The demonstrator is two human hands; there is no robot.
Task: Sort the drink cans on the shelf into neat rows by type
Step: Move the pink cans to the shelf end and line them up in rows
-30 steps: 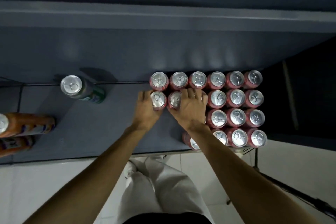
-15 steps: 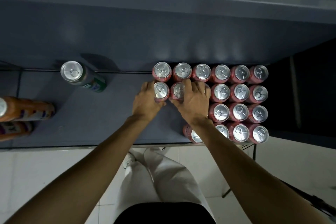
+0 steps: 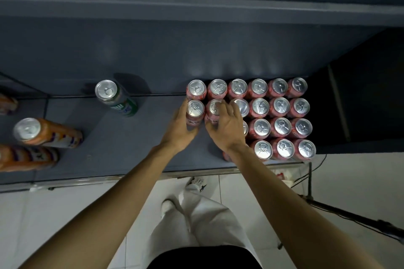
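Left hand (image 3: 178, 129): fingers (image 3: 185, 105) curled round leftmost pink can (image 3: 195, 109) of second row from far, gripping its side. Right hand (image 3: 227, 131): fingers (image 3: 225, 108) bent over next pink can (image 3: 215, 108) in same row, closed on it. Pink can block (image 3: 281, 116): upright, packed touching in rows, right end of shelf (image 3: 131, 142), far row against back panel. Green can (image 3: 117, 98): upright, alone, well left of block, near back panel. Orange cans (image 3: 47, 133): two full in view, far left of shelf, near each other; third partly cut off at left edge. White floor tiles (image 3: 54, 214): below shelf front edge.
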